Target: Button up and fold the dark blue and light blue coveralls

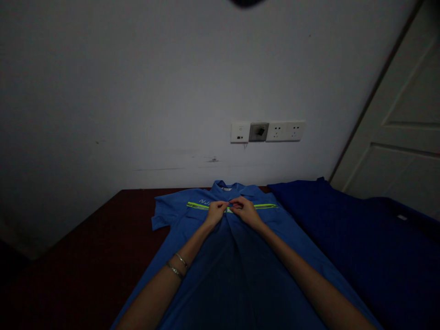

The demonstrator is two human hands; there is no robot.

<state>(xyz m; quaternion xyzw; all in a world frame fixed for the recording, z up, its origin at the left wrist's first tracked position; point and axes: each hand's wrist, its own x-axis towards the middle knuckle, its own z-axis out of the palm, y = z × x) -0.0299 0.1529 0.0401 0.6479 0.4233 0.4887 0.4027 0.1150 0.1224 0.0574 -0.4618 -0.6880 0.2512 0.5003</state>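
Note:
A blue short-sleeved work shirt [192,233] lies front up on the dark red table, its collar toward the wall. A yellow-green reflective stripe [264,206] crosses its chest, with white letters above the left part. My left hand [217,211] pinches the front edge of the shirt at the stripe, fingers closed. Close beside it, my right hand [244,211] also pinches the front opening, thumb and fingertips together. The fingertips of both hands nearly meet. Whether a button is between them is too small to make out. Two bracelets circle my left forearm.
Darker blue cloth [330,224] is spread to the right, touching the shirt's side. Bare dark red tabletop [113,238] shows at the left. Behind stands a pale wall with a row of sockets and switches [268,132]. A white panelled door [402,123] is at the right.

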